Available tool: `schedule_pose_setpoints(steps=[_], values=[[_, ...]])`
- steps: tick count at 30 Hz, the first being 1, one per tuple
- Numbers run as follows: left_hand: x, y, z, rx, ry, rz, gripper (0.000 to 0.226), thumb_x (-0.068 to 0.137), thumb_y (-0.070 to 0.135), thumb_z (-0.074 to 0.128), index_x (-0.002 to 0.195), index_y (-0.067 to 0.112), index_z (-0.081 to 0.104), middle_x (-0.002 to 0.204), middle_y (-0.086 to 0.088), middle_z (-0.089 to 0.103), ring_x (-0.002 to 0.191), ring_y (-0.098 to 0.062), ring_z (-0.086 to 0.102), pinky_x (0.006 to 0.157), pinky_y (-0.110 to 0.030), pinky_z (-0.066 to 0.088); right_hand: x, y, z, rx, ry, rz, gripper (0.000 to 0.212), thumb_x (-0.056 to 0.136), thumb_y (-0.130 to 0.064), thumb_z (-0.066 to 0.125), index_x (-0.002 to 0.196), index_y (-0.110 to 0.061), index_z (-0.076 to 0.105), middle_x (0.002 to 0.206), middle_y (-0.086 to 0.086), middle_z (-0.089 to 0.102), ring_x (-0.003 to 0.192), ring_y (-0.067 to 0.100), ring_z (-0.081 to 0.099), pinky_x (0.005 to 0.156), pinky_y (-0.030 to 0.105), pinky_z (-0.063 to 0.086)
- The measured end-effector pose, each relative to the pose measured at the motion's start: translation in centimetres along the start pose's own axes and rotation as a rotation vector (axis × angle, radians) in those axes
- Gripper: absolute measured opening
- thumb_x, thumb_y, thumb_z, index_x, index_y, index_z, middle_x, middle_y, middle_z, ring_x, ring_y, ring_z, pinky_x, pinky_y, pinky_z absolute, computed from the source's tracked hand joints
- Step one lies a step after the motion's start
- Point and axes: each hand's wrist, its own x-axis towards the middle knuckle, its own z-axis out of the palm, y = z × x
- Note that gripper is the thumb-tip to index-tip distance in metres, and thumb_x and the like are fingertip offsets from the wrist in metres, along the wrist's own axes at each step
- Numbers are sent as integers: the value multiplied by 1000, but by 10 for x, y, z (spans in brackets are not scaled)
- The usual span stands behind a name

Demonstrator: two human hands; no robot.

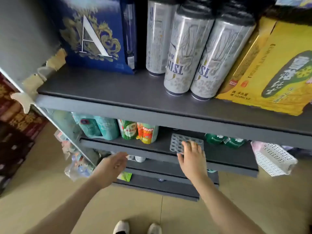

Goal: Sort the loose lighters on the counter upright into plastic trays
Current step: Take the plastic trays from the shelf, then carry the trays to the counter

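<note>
A grey shelf unit [152, 105] fills most of the view, standing on a tan tiled floor [42, 191]. On its top shelf a blue box [94, 36] with a gold dragon and a large letter A stands at the left. Three tall silver cans [185, 48] stand in the middle, and a yellow carton [273, 68] sits at the right. Strips of torn tape [33, 81] cling to the unit's left corner.

On the shelf below, teal packs [99, 127] stand at the left, with a green bag [128, 129] and an orange bag [146, 132] beside them. Green packets [224, 139] lie farther right. A white perforated basket [273, 159] hangs off the right end of this shelf. Dark red cartons [15, 125] are stacked on the floor at the far left, and clear plastic bags [76, 164] hang by the unit's left post.

The grey plastic tray [179, 141], a flat grid of cells, lies on the second shelf near its front edge, between the orange bag and the green packets. No lighters show in it; its cells look empty where visible.

The right hand [192, 159] reaches over the tray's near right part, its fingers [189, 146] spread and straight, lying on or just above the tray; I cannot tell if they touch it. The left hand [113, 166] hangs in front of the shelf edge, palm turned inward, fingers [123, 157] loosely curled and holding nothing.

Two pale shoes [136, 227] show at the bottom.
</note>
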Motion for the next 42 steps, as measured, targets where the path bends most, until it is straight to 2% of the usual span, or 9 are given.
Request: schedule_pose_setpoints(steps=[7, 13, 18, 21, 23, 25, 28, 37, 42], values=[[7, 11, 6, 66, 56, 91, 33, 90, 18, 52, 123, 17, 53, 110, 6, 59, 95, -11, 58, 79, -17, 42, 13, 19, 17, -215, -149, -82, 48, 84, -44, 55, 123, -20, 41, 127, 7, 49, 115, 31, 44, 94, 43, 40], [-17, -17, 6, 165, 44, 31, 31, 90, 19, 51, 121, 14, 55, 108, 0, 62, 95, -17, 59, 83, -29, 45, -13, 5, 15, -345, 21, -322, 34, 64, -21, 75, 95, -17, 62, 83, 2, 68, 75, 24, 63, 62, 35, 50], [-57, -58, 6, 109, 121, -144, 24, 89, 16, 52, 112, 14, 59, 102, 1, 63, 83, -17, 59, 75, -26, 44, -32, -37, 20, -182, 153, -701, 6, 74, -16, 55, 80, -17, 53, 61, -4, 56, 54, 18, 55, 47, 25, 42], [-83, -88, 5, 95, 164, -265, 27, 89, 15, 52, 115, 14, 57, 109, 1, 59, 82, -15, 57, 73, -24, 40, -32, -68, 30, -130, 16, -760, 10, 72, -10, 62, 74, -15, 53, 58, -3, 55, 50, 16, 55, 40, 24, 42], [-107, -107, 6, 43, 218, -384, 27, 89, 16, 51, 116, 15, 56, 107, 0, 60, 81, -15, 56, 69, -23, 39, -28, -91, 39, -126, -203, -685, 8, 81, -11, 59, 86, -12, 52, 75, 2, 63, 64, 20, 61, 47, 29, 46], [-132, -128, 4, -29, 276, -538, 27, 90, 20, 49, 116, 20, 56, 97, 5, 62, 76, -11, 57, 60, -20, 39, -22, -123, 48, -87, -413, -621, 6, 90, -16, 44, 95, -12, 42, 95, 4, 61, 81, 26, 61, 54, 31, 41], [-171, -156, -8, -88, 398, -731, 27, 89, 23, 49, 115, 21, 57, 84, 9, 59, 64, -8, 55, 53, -19, 37, -20, -194, 58, -18, -559, -738, 11, 88, -18, 43, 91, -14, 33, 97, 11, 61, 76, 31, 56, 54, 32, 34], [-286, -252, -69, -124, 651, -1012, 30, 90, 23, 50, 118, 15, 57, 109, -2, 64, 98, -22, 59, 80, -26, 43, -69, -443, 85, 98, -645, -1150, 15, 87, -23, 48, 85, -17, 35, 88, 14, 63, 80, 35, 59, 58, 33, 33], [-337, -311, -133, -201, 693, -1058, 31, 90, 23, 49, 120, 15, 55, 112, -3, 63, 100, -19, 59, 85, -26, 45, -96, -571, 109, 67, -685, -1262, 15, 86, -27, 50, 85, -20, 36, 91, 10, 64, 82, 33, 59, 59, 34, 38]])
